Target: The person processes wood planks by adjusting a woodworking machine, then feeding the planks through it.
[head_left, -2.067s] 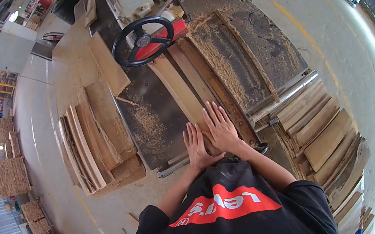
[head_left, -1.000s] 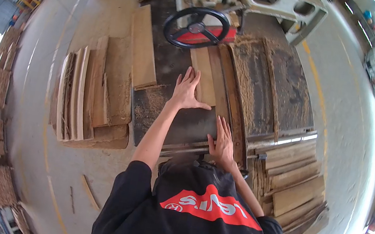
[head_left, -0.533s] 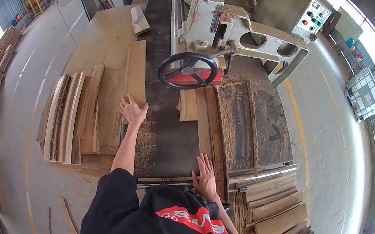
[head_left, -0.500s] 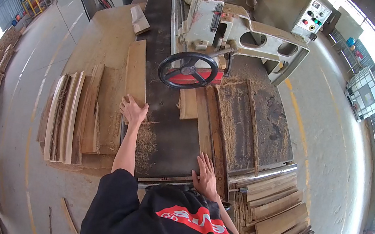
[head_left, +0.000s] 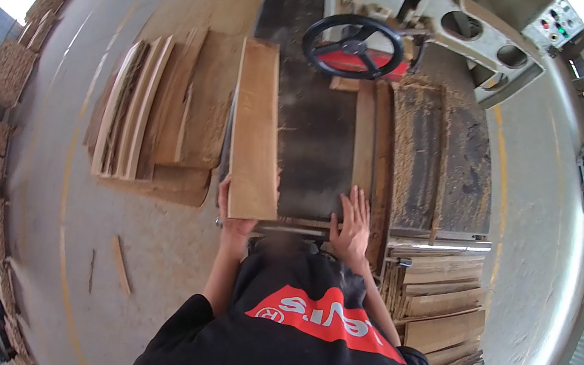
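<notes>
The left hand (head_left: 234,228) has the near end of a board (head_left: 258,131). Half a second ago, this hand lay on top of the board, with the arm reaching out. Now the arm is bent, the hand is close to the shirt (head_left: 311,354), and most of it is under the wood. It is wrapped around the board, with a finger on the left side and fingertips just peeking out on the right.

The board has come toward the person. It runs along the left edge of the dark surface (head_left: 320,126), and its near end is at the front edge. The near end looks lifted, but it is hard to tell if the far end touches anything.

The right hand (head_left: 352,230) is in much the same place as before, near the front right corner of the surface. It lies flat, fingers a little apart, thumb out, holding nothing.

A plank (head_left: 346,84) under the black wheel (head_left: 352,46) has slid farther in. Two seconds ago a long part of it showed, with both hands on it. Now only a short end sticks out.

The stack (head_left: 146,113) on the left has stayed put.
</notes>
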The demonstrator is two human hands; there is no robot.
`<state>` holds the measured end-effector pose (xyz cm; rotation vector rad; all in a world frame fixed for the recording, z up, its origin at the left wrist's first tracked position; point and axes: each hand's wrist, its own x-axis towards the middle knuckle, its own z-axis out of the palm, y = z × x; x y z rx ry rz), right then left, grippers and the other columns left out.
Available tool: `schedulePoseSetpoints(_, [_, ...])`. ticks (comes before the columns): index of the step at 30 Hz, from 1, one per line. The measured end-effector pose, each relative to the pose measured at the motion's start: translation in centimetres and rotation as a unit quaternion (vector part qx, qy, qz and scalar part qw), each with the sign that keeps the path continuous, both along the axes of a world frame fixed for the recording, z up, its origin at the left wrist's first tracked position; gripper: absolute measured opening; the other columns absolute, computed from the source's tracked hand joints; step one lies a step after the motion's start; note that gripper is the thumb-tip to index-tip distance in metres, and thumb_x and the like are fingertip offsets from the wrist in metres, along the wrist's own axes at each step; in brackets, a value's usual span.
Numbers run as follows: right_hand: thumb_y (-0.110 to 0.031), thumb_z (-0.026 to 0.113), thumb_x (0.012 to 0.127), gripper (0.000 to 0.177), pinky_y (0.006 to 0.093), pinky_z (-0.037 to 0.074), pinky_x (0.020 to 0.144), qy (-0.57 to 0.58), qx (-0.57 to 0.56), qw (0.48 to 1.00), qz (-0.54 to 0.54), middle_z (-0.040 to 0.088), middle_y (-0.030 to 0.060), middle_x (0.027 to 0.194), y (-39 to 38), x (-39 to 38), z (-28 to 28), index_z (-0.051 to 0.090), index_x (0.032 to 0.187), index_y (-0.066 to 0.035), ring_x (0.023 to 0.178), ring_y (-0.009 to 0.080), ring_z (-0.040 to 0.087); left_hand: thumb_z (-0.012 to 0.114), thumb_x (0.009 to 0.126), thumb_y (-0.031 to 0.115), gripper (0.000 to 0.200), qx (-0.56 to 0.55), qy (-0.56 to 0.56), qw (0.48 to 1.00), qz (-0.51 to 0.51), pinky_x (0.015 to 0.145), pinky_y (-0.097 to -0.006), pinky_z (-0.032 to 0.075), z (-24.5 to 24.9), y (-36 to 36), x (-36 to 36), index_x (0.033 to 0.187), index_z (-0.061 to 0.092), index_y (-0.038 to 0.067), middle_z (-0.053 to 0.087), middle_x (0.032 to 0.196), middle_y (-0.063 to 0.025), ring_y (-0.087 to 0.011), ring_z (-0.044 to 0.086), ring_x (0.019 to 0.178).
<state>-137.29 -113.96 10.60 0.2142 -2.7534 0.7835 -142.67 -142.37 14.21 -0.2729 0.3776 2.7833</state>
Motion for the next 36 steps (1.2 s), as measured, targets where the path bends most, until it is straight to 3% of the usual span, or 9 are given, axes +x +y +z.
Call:
schedulePoseSetpoints(5, [-0.016,0.066,0.101,0.057,0.0564,0.031,0.129,0.015,-0.002,1.000,0.001,0.042,0.0267,0.167,0.1,0.1,-0.3,0.050,0.152,0.003,0.157,0.0453,0.037,0.060,0.101,0.058,0.089,-0.035,0.005,0.999,-0.032,0.102,-0.0465,0.058,-1.6,0.8,4.5,0.163,0.039,-0.002,0.053,0.155,-0.0278,-0.0344,0.067,0.124])
schedulePoseSetpoints(8, [-0.017,0.065,0.103,0.058,0.0564,0.031,0.129,0.020,-0.011,1.000,-0.009,0.042,0.0275,0.167,0.0,0.3,-0.3,0.047,0.154,0.004,0.157,0.0446,0.037,0.069,0.102,0.042,0.073,-0.358,0.008,0.934,-0.021,0.097,-0.0411,0.059,-6.2,-1.0,6.5,0.157,0.051,-0.002,0.064,0.144,-0.0240,-0.0308,0.070,0.116])
schedulePoseSetpoints(10, [-0.019,0.062,0.106,0.062,0.0554,0.031,0.129,0.024,-0.031,0.999,-0.011,0.042,0.0281,0.166,0.1,0.6,-0.3,0.040,0.159,0.005,0.156,0.0448,0.039,0.087,0.084,0.033,0.074,-0.623,0.053,0.780,0.031,0.100,-0.0446,0.055,-2.2,1.2,6.5,0.147,0.065,-0.001,0.070,0.132,-0.0237,-0.0341,0.068,0.115])
schedulePoseSetpoints(12, [-0.018,0.061,0.106,0.064,0.0540,0.032,0.129,0.024,-0.065,0.997,-0.019,0.043,0.0277,0.166,-0.1,0.6,0.3,0.036,0.161,0.005,0.155,0.0456,0.040,0.089,0.079,0.031,0.075,-0.866,0.178,0.463,0.069,0.101,-0.0464,0.055,-1.5,1.2,7.9,0.143,0.068,-0.002,0.071,0.129,-0.0248,-0.0355,0.069,0.116])
schedulePoseSetpoints(13, [-0.021,0.057,0.109,0.068,0.0540,0.032,0.129,0.003,-0.068,0.997,-0.026,0.043,0.0267,0.166,-0.1,0.6,0.2,0.028,0.165,0.004,0.154,0.0452,0.040,0.093,0.068,0.038,0.084,-0.903,0.181,0.379,0.087,0.105,-0.0518,0.049,0.2,2.4,8.4,0.139,0.071,0.000,0.070,0.127,-0.0316,-0.0443,0.066,0.115])
schedulePoseSetpoints(17, [-0.032,0.050,0.113,0.068,0.0519,0.031,0.129,0.035,-0.118,0.992,-0.015,0.043,0.0273,0.165,0.2,1.0,-0.7,0.026,0.166,0.004,0.154,0.0444,0.040,0.090,0.066,0.056,0.093,-0.934,0.221,0.275,0.060,0.101,-0.0552,0.047,0.1,4.9,9.2,0.137,0.072,-0.001,0.067,0.127,-0.0350,-0.0495,0.062,0.110])
schedulePoseSetpoints(20, [-0.035,0.047,0.114,0.069,0.0517,0.030,0.130,0.031,-0.128,0.991,-0.015,0.043,0.0268,0.166,0.3,0.8,-0.8,0.026,0.166,0.004,0.155,0.0441,0.040,0.089,0.069,0.056,0.092,-0.914,0.266,0.293,0.087,0.101,-0.0563,0.047,-1.5,7.6,9.0,0.138,0.070,-0.001,0.067,0.128,-0.0357,-0.0514,0.061,0.108])
schedulePoseSetpoints(28, [-0.040,0.047,0.114,0.069,0.0518,0.029,0.130,0.013,-0.167,0.986,-0.020,0.044,0.0265,0.165,0.4,1.0,-0.9,0.028,0.165,0.003,0.155,0.0444,0.039,0.088,0.062,0.078,0.136,-0.838,0.415,0.348,-0.069,0.121,-0.0669,0.027,-2.7,9.9,8.4,0.160,0.044,-0.006,0.043,0.162,-0.0356,-0.0536,0.029,0.157])
schedulePoseSetpoints(36, [-0.038,0.047,0.113,0.066,0.0515,0.028,0.131,-0.018,-0.165,0.985,-0.040,0.044,0.0248,0.166,0.3,1.0,-0.5,0.033,0.163,0.003,0.156,0.0437,0.037,0.095,0.061,0.057,0.125,-0.860,0.418,0.278,-0.091,0.119,-0.0747,0.025,-1.9,10.7,1.2,0.158,0.047,-0.005,0.047,0.159,-0.0349,-0.0460,0.031,0.160])
